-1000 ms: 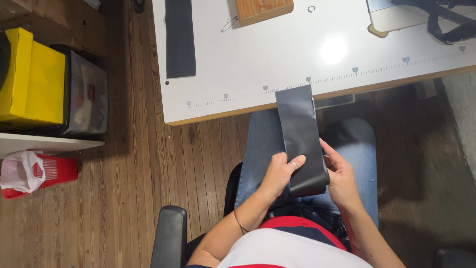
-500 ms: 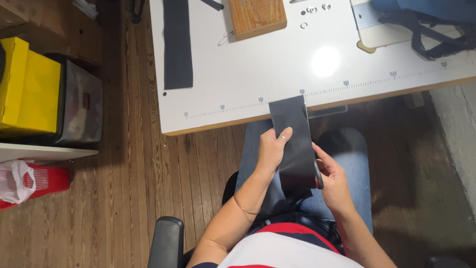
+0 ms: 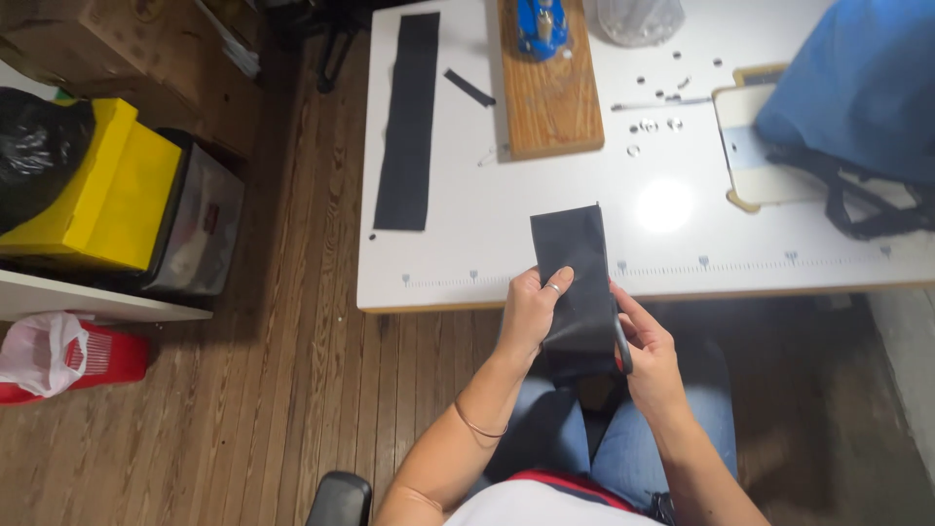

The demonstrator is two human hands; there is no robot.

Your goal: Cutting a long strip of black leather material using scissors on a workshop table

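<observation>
Far left: white plastic bag (image 3: 34, 353) crumpled against a red basket (image 3: 102, 362) under a white shelf edge (image 3: 97, 302); above it a glossy yellow bin (image 3: 112, 195) with a black bag (image 3: 39, 146), beside a clear plastic box (image 3: 200, 229). Floor is brown wood planks (image 3: 292, 390). White smooth tabletop (image 3: 487, 253) with ruler marks along the near edge; a long flat black fabric strip (image 3: 409, 122) lies on its left part, a short black scrap (image 3: 469, 88) next to it, then a rectangular wooden board (image 3: 550, 93). Left hand (image 3: 534, 310) grips the left edge of a dark folded fabric piece (image 3: 575, 278), fingers curled onto it, ring visible. The piece is held over the table's near edge, its top over the tabletop. Right hand (image 3: 648, 356) pinches its right lower edge, fingers closed on it. Small metal rings (image 3: 648, 125) scattered right; blue cloth bag (image 3: 862, 93) far right.
</observation>
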